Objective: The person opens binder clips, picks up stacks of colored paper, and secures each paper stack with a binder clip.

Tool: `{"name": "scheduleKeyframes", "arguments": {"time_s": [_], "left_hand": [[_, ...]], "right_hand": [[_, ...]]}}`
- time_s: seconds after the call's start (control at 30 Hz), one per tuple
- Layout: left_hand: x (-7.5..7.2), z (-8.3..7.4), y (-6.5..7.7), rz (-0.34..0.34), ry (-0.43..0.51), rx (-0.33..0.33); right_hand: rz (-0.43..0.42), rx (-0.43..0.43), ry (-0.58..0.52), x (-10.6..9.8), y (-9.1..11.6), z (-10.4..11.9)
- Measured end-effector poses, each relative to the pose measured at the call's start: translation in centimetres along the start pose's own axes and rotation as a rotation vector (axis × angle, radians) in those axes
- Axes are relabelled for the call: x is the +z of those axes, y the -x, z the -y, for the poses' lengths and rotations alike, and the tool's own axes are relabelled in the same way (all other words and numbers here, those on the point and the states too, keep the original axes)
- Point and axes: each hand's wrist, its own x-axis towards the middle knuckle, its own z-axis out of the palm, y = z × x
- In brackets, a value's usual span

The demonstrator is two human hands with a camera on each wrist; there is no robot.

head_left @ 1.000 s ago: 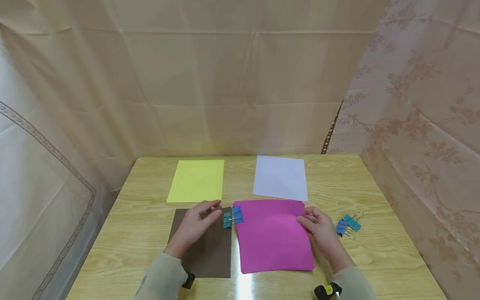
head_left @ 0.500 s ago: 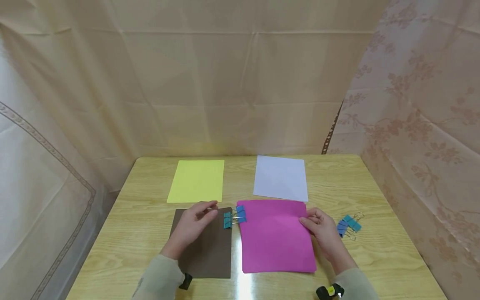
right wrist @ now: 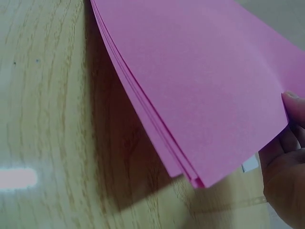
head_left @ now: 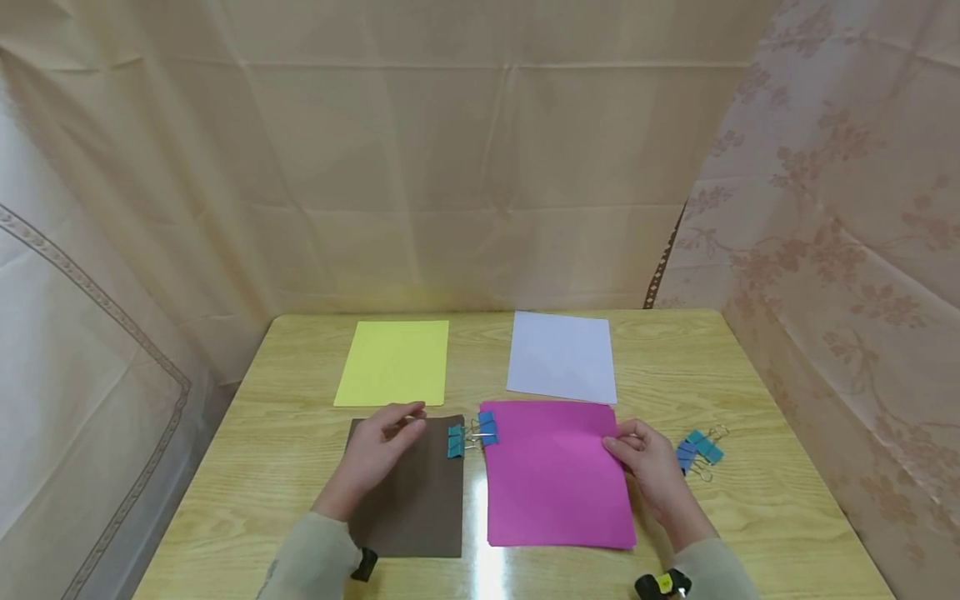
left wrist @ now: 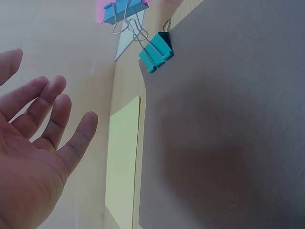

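My right hand (head_left: 648, 458) pinches the right edge of a stack of magenta paper (head_left: 558, 479), thumb on top and fingers beneath. In the right wrist view the stack's layered sheets (right wrist: 190, 86) stand raised off the table at that side. A blue binder clip (head_left: 488, 427) grips the stack's upper left edge. Close beside it, a teal binder clip (head_left: 455, 442) sits on the upper right edge of a dark brown paper stack (head_left: 420, 508); the wire handles of the two overlap. My left hand (head_left: 375, 454) hovers over the brown stack, fingers relaxed and holding nothing.
Yellow paper (head_left: 393, 362) lies at the back left of the wooden table (head_left: 765, 517), and pale lavender paper (head_left: 562, 357) at the back right. Loose binder clips, one blue (head_left: 686, 455) and one teal (head_left: 705, 446), lie just right of my right hand. Cloth curtains (head_left: 450, 167) hang behind the table.
The magenta stack with its blue clip has shifted slightly right, drawn by my right hand, away from the teal clip. My left hand has moved back a little to the left.
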Motion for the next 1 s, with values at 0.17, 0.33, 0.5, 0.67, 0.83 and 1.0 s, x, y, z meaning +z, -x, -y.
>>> {"name": "scheduleKeyframes", "arguments": {"time_s": [0.17,0.33,0.5,0.67,0.83,1.0], "left_hand": [[-0.2,0.2,0.1,-0.007,0.008,-0.007],[-0.4,0.4,0.2,-0.007,0.012,-0.017],[-0.6,0.5,0.3,-0.005,0.005,-0.031],[-0.8,0.7,0.4,-0.007,-0.008,-0.030],[-1.0,1.0,0.4,-0.005,-0.007,-0.039],[-1.2,1.1,0.5,-0.003,-0.012,-0.048]], "right_hand": [[-0.001,0.006,0.008,-0.2,0.0,-0.1],[-0.009,0.012,0.017,-0.3,0.1,0.0],[-0.011,0.013,0.011,-0.5,0.1,0.0],[-0.018,0.011,0.001,-0.7,0.2,-0.1],[-0.025,0.014,-0.017,-0.8,0.1,-0.3],[-0.028,0.025,-0.019,-0.9,0.1,-0.4]]}}
